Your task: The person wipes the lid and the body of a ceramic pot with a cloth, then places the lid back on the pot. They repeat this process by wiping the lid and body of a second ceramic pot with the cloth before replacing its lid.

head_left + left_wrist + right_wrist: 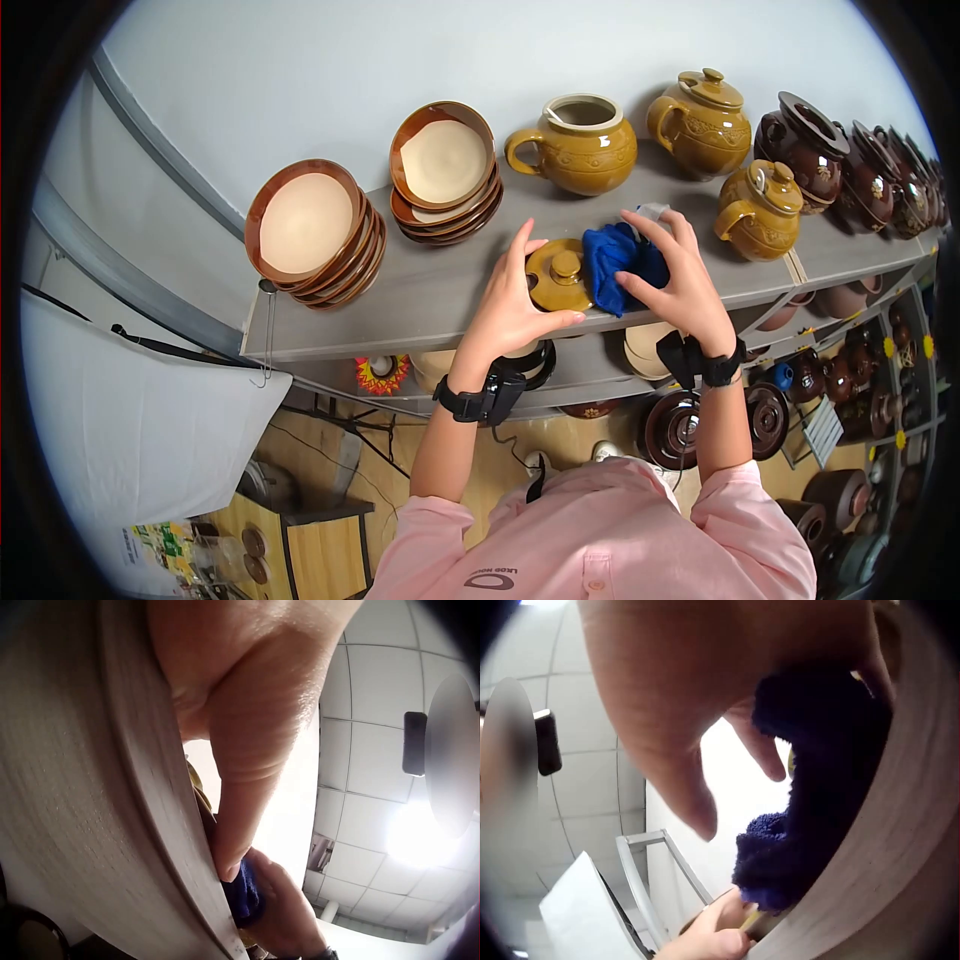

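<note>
A brown-yellow glazed lid [561,275] with a round knob and a notch in its rim lies near the shelf's front edge. My left hand [510,300] is at the lid's left side, fingers and thumb spread around its rim. Against the lid's right side sits a crumpled blue cloth [612,268], dark and fuzzy in the right wrist view. Over the cloth is my right hand [682,285], its fingers and thumb spread apart and fairly straight. Behind the lid stands a lidless pot [585,155] of the same glaze, its pale rim showing.
Two stacks of brown-rimmed dishes, a left stack [305,225] and a right stack [445,165], stand on the grey shelf [400,300]. Two lidded pots, a larger pot [705,125] and a smaller pot [760,215], are at the right, with dark brown jars [805,150] beyond.
</note>
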Available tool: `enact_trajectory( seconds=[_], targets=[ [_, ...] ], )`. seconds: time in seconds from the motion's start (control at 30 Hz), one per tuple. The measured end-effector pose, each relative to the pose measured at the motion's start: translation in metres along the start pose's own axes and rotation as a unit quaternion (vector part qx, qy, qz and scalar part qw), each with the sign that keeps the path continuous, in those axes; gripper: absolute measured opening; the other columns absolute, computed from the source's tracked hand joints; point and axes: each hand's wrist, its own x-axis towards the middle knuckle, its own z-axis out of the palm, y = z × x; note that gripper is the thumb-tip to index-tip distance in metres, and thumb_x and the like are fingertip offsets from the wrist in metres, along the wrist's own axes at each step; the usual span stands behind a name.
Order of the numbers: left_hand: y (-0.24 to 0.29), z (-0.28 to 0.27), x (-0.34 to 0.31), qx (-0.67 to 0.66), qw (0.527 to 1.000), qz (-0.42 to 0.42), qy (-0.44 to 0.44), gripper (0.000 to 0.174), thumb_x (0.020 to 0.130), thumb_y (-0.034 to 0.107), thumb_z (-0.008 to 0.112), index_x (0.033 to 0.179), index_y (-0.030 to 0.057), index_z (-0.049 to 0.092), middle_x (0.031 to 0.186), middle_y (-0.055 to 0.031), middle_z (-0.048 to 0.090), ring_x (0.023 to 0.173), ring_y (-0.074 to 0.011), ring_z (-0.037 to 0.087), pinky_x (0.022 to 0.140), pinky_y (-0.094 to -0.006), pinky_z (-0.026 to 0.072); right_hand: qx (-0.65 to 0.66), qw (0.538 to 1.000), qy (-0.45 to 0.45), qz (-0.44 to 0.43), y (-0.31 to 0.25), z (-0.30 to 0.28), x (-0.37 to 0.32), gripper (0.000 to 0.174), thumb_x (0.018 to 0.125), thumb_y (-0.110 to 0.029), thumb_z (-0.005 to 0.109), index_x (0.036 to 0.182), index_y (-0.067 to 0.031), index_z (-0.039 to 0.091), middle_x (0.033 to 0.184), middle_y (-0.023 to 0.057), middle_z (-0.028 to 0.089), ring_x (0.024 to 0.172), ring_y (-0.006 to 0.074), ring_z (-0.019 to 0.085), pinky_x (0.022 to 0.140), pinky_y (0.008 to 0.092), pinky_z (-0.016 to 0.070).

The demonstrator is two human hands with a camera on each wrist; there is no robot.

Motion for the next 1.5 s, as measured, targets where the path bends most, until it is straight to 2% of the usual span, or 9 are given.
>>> enact_trajectory(
  seconds=[0.13, 0.23, 0.37, 0.53, 0.93, 1.3, 1.43, 1.47, 1.5],
  targets=[
    [0.001, 0.0, 0.0, -0.004, 1.0, 0.0, -0.002, 0.119, 0.058, 0.032, 0.089, 0.147, 0.0034, 0.016, 0.135, -0.021, 0.046, 0.126, -0.0362, 0.043, 0.105, -0.0432, 0.0363, 0.042, 0.99, -0.084, -0.101, 0.009, 0.004, 0.004, 0.066, 0.077, -0.024, 0.075, 0.137, -0.013, 0.049, 0.145, 0.027, 0.033, 0.137, 0.0428, 0.029, 0.111, 0.043, 0.0283],
    [0.0, 0.0, 0.0, -0.004, 1.0, -0.002, -0.002, 0.119, 0.057, 0.032, 0.09, 0.147, 0.0035, 0.017, 0.135, -0.0211, 0.046, 0.126, -0.0362, 0.043, 0.105, -0.043, 0.0366, 0.082, 0.988, -0.119, -0.057, 0.015, 0.01, 0.003, 0.057, 0.081, -0.02, 0.071, 0.134, -0.0108, 0.052, 0.14, 0.025, 0.042, 0.132, 0.0409, 0.037, 0.109, 0.043, 0.0321],
    [0.003, 0.0, -0.001, -0.008, 1.0, -0.005, 0.001, 0.118, 0.057, 0.029, 0.09, 0.147, 0.0048, 0.018, 0.134, -0.0208, 0.045, 0.126, -0.0357, 0.043, 0.104, -0.0425, 0.0369, 0.084, 0.996, -0.011, -0.022, 0.015, 0.023, 0.001, 0.042, 0.083, -0.011, 0.066, 0.124, -0.004, 0.057, 0.116, 0.0217, 0.061, 0.111, 0.04, 0.056, 0.098, 0.0413, 0.0428],
    [0.006, 0.004, -0.002, -0.051, 0.997, 0.044, 0.037, 0.115, 0.056, 0.021, 0.089, 0.147, 0.0066, 0.021, 0.135, -0.0195, 0.044, 0.125, -0.0344, 0.044, 0.104, -0.042, 0.0376, 0.299, 0.938, 0.166, 0.06, -0.003, 0.049, 0.002, 0.033, 0.092, -0.011, 0.061, 0.122, 0.0021, 0.055, 0.107, 0.0118, 0.064, 0.102, 0.0139, 0.057, 0.091, 0.0284, 0.0442],
    [0.005, 0.011, -0.005, -0.11, 0.984, 0.116, 0.073, 0.113, 0.054, 0.012, 0.089, 0.146, 0.0069, 0.024, 0.137, -0.0171, 0.043, 0.126, -0.0318, 0.045, 0.104, -0.0408, 0.0395, 0.237, 0.965, 0.099, -0.044, -0.018, 0.053, 0.005, 0.052, 0.078, -0.02, 0.077, 0.123, -0.0018, 0.057, 0.11, 0.0169, 0.06, 0.102, 0.0258, 0.059, 0.091, 0.0347, 0.0459],
    [0.014, 0.005, 0.001, -0.406, 0.909, 0.083, 0.041, 0.11, 0.064, 0.008, 0.087, 0.149, 0.0056, 0.017, 0.147, -0.0107, 0.031, 0.134, -0.0241, 0.036, 0.109, -0.0404, 0.0352, 0.45, 0.883, 0.115, 0.066, -0.038, 0.075, 0.011, 0.04, 0.089, -0.017, 0.066, 0.123, 0.0013, 0.054, 0.114, 0.0127, 0.061, 0.104, 0.0196, 0.059, 0.092, 0.0303, 0.0453],
    [0.01, 0.004, 0.008, -0.453, 0.885, 0.093, 0.056, 0.083, 0.091, 0.033, 0.064, 0.151, 0.0085, 0.013, 0.15, -0.0099, 0.027, 0.136, -0.0226, 0.032, 0.11, -0.0399, 0.0319, 0.408, 0.897, 0.171, 0.026, -0.045, 0.094, 0.017, 0.037, 0.092, -0.016, 0.062, 0.124, 0.0015, 0.053, 0.117, 0.013, 0.059, 0.107, 0.0204, 0.057, 0.094, 0.0314, 0.0439],
    [0.016, 0.007, 0.005, -0.456, 0.885, 0.055, 0.076, 0.069, 0.098, 0.05, 0.041, 0.152, 0.0146, 0.015, 0.148, -0.0076, 0.033, 0.135, -0.0231, 0.035, 0.11, -0.0413, 0.0322, 0.389, 0.904, 0.178, 0.01, -0.047, 0.099, 0.018, 0.037, 0.093, -0.016, 0.06, 0.125, 0.0014, 0.053, 0.118, 0.0159, 0.057, 0.109, 0.0237, 0.056, 0.095, 0.0322, 0.0427],
    [0.017, 0.005, 0.005, -0.486, 0.87, 0.027, 0.078, 0.067, 0.099, 0.051, 0.036, 0.152, 0.0161, 0.015, 0.147, -0.0073, 0.033, 0.135, -0.0228, 0.035, 0.111, -0.0414, 0.0319, 0.361, 0.916, 0.172, -0.001, -0.05, 0.1, 0.018, 0.037, 0.092, -0.016, 0.06, 0.125, 0.0013, 0.052, 0.117, 0.0171, 0.057, 0.108, 0.0259, 0.056, 0.095, 0.0327, 0.0428]
  ],
)
